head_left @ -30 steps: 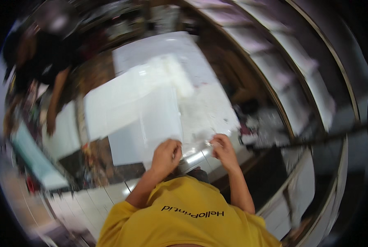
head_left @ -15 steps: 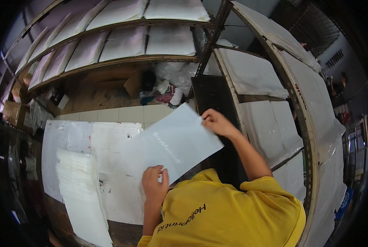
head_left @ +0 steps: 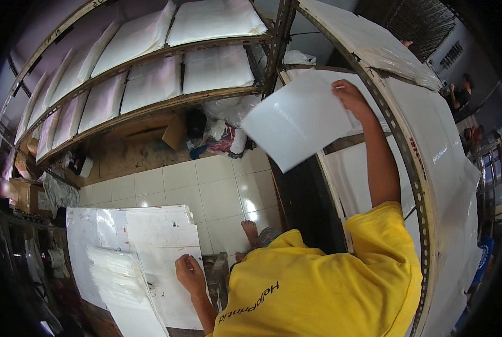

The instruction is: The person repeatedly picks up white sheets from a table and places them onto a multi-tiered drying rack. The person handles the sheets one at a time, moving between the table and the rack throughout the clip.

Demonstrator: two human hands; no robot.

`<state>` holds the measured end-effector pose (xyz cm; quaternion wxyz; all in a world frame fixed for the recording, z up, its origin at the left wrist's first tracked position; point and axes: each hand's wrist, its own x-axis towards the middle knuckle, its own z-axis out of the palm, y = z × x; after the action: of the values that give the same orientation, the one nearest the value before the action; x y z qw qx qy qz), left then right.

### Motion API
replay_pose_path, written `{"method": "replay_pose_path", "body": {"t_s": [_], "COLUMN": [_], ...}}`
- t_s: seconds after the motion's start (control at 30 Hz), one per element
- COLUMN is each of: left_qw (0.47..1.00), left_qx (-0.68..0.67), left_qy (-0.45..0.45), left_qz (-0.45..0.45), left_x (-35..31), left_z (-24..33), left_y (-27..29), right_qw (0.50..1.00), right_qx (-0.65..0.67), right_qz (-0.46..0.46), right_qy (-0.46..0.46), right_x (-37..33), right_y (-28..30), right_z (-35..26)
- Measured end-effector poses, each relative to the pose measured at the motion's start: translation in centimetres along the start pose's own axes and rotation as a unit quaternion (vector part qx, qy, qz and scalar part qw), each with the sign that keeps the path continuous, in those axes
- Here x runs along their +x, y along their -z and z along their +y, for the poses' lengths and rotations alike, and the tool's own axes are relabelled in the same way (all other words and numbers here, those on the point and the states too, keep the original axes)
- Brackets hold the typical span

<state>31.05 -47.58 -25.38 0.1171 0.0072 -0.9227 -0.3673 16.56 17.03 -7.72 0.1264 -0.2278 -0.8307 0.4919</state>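
Raised at the right, my right hand (head_left: pixel 350 101) pinches the upper right corner of a whitish, slightly glossy sheet (head_left: pixel 298 126) with faint pale marks on it. The sheet hangs tilted in front of the right-hand rack's shelves. Lower down, my left hand (head_left: pixel 190 274) holds nothing, its fingers loosely bent and a little apart. It hovers at the right side of a stained white board (head_left: pixel 169 233) on the work table. Across the left part of this board lies a stack of thin white sheets (head_left: pixel 119 275) with uneven, layered ends.
Racks carrying stacks of white sheets stand ahead (head_left: pixel 217 70) and at my right (head_left: pixel 369 168). A dark panel (head_left: pixel 307 196) is beside the right rack. Bagged cloths (head_left: pixel 225 137) lie under the far shelf; cardboard boxes (head_left: pixel 29 196) are at the left. Another person (head_left: pixel 461 95) is far right.
My right hand has carried the sheet up and right, toward the right rack. My left hand has let go of the sheet's lower edge and is lower, over the board. The view has turned.
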Motion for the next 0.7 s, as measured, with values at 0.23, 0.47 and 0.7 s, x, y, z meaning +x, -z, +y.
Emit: {"method": "replay_pose_path", "body": {"t_s": [0.23, 0.47, 0.7], "left_qw": [0.997, 0.997, 0.996], "left_qx": [0.067, 0.075, 0.087], "left_qy": [-0.011, -0.018, -0.014], "left_qz": [0.035, 0.024, 0.034], "left_x": [0.8, 2.7, 3.4], "left_z": [-0.3, 0.3, 0.7], "left_y": [-3.2, -4.3, -4.7], "right_qw": [0.954, 0.905, 0.92], "right_qx": [0.18, 0.198, 0.159], "right_qz": [0.233, 0.343, 0.329], "right_qy": [-0.047, -0.154, -0.141], "right_x": [1.1, -0.3, -2.6], "right_y": [7.2, 3.5, 0.6], "right_z": [10.3, 15.2, 14.0]}}
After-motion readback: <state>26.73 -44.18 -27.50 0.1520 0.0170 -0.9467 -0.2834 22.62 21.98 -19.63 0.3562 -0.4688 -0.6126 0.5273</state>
